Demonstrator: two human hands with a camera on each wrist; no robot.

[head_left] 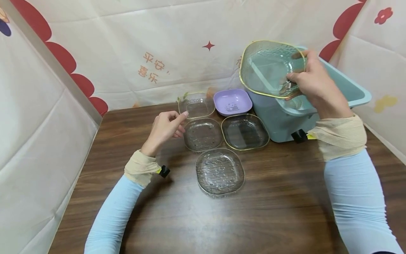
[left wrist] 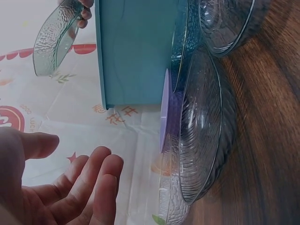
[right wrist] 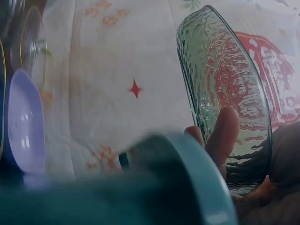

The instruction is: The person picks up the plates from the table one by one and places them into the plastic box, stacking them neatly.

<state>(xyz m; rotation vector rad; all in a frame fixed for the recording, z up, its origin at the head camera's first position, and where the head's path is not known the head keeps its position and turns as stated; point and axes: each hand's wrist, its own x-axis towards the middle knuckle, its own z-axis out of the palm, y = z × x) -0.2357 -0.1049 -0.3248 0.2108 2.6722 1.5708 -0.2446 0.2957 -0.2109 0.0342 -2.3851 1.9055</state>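
Head view: my right grip (head_left: 317,84) pinches the green bowl (head_left: 263,67), tub (head_left: 272,123) below it, apparently mid-transfer and needing clearance next; my left grip (head_left: 166,128) hangs loose, empty.

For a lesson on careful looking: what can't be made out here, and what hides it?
Head view: the bottom of the teal bin; the green-tinted bowl and right hand cover much of its opening.
Left wrist view: the inner bottom of the purple bowl, turned nearly edge-on; the wrist of the left hand, cut by the left edge.
Right wrist view: the full shape of the teal bin; blurred, cut by the bottom edge.
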